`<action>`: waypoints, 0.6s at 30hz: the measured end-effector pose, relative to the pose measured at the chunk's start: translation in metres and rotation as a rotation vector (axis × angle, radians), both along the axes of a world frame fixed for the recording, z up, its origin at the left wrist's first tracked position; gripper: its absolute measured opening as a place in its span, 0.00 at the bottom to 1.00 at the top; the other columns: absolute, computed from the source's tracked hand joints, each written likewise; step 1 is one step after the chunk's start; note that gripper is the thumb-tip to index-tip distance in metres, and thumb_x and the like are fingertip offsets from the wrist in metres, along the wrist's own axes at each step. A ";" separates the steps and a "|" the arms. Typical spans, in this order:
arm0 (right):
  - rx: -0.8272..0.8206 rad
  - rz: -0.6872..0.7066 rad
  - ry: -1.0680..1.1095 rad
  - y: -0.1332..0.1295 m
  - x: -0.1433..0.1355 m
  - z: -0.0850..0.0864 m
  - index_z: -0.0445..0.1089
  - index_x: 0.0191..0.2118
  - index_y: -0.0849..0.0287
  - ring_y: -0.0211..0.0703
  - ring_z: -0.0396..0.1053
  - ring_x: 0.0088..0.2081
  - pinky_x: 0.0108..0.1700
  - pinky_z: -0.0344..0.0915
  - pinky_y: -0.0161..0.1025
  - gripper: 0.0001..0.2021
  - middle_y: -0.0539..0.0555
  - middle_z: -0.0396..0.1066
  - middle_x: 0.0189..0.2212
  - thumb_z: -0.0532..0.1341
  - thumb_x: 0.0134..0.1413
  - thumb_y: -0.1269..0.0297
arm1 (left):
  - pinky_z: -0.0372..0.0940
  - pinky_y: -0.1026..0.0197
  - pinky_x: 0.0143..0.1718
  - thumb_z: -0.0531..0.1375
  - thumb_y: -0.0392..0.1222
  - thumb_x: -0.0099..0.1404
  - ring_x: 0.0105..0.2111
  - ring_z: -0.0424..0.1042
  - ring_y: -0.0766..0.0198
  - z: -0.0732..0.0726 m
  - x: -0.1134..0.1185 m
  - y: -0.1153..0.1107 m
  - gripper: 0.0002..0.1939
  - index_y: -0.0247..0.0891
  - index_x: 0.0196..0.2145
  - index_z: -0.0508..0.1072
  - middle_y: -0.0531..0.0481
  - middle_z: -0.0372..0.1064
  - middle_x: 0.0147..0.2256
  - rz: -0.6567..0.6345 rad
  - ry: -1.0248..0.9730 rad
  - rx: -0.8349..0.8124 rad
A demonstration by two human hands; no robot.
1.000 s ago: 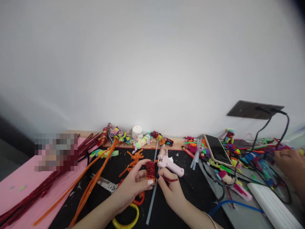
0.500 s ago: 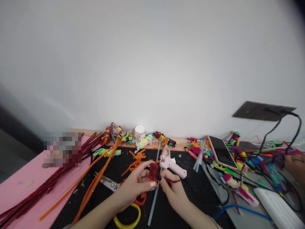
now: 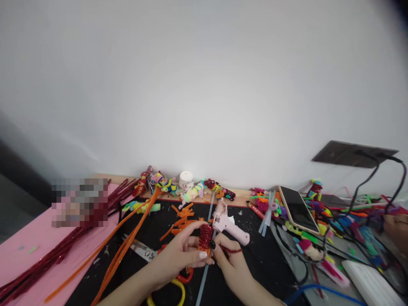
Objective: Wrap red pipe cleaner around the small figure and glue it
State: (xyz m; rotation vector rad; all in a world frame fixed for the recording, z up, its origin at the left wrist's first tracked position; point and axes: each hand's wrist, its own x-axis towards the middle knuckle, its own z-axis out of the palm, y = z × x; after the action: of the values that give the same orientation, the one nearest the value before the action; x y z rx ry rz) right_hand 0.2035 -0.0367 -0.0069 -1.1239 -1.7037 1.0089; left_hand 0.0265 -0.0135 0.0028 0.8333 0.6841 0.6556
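Between the fingers and thumb of my left hand [image 3: 178, 257] is a glittery red pipe cleaner coil [image 3: 205, 239], roughly upright, with a bit of orange at its lower end. My right hand [image 3: 232, 259] is closed against the coil's right side, its fingertips pinching the red pipe cleaner's tail [image 3: 234, 251], which runs back across the fingers. Under my left hand lie scissors [image 3: 142, 250] with red and yellow handles, partly hidden. A translucent glue stick [image 3: 204, 282] passes beneath both hands. Just beyond my right hand rests a pale pink glue gun [image 3: 234, 230].
Cut orange pieces [image 3: 183, 216] lie on the black mat [image 3: 264, 263]. Long orange pipe cleaners [image 3: 119, 255] and red tinsel stems [image 3: 63, 246] stretch left. A paper cup [image 3: 186, 180] stands by the wall. At right are a phone [image 3: 299, 210], cables and another person's hand [image 3: 395, 229].
The view has shifted slightly, so the desk appears a little lower. Both hands keep their hold on the red coil, which is now turned a little.
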 end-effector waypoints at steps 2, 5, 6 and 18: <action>0.003 0.008 -0.005 0.000 0.000 0.000 0.57 0.25 0.58 0.34 0.52 0.23 0.27 0.51 0.33 0.14 0.46 0.57 0.20 0.49 0.63 0.65 | 0.67 0.61 0.36 0.66 0.38 0.55 0.32 0.76 0.63 -0.003 0.000 0.000 0.36 0.44 0.57 0.54 0.49 0.72 0.38 -0.008 -0.003 0.018; 0.003 0.016 -0.003 0.000 0.001 0.000 0.58 0.25 0.58 0.34 0.53 0.23 0.27 0.51 0.33 0.14 0.46 0.58 0.20 0.49 0.63 0.65 | 0.66 0.64 0.31 0.65 0.38 0.56 0.27 0.76 0.65 -0.009 0.001 0.000 0.37 0.43 0.59 0.52 0.51 0.72 0.33 -0.003 -0.023 0.054; 0.003 0.015 -0.001 0.000 0.000 0.001 0.58 0.25 0.58 0.34 0.53 0.23 0.27 0.51 0.33 0.14 0.46 0.58 0.20 0.49 0.63 0.65 | 0.66 0.64 0.30 0.65 0.38 0.56 0.27 0.76 0.65 -0.010 0.001 0.000 0.37 0.43 0.59 0.52 0.51 0.72 0.33 -0.001 -0.028 0.062; -0.018 0.002 -0.025 0.001 -0.002 0.009 0.59 0.24 0.58 0.35 0.51 0.22 0.25 0.51 0.34 0.14 0.45 0.54 0.19 0.49 0.62 0.63 | 0.63 0.67 0.25 0.66 0.40 0.54 0.22 0.70 0.71 0.003 0.003 0.000 0.35 0.41 0.56 0.55 0.51 0.72 0.31 0.016 0.019 0.046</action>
State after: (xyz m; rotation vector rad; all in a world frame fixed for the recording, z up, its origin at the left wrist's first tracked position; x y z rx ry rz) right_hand 0.2014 -0.0358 0.0025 -1.1512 -1.7185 1.0175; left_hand 0.0290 -0.0133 0.0059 0.8781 0.6954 0.6808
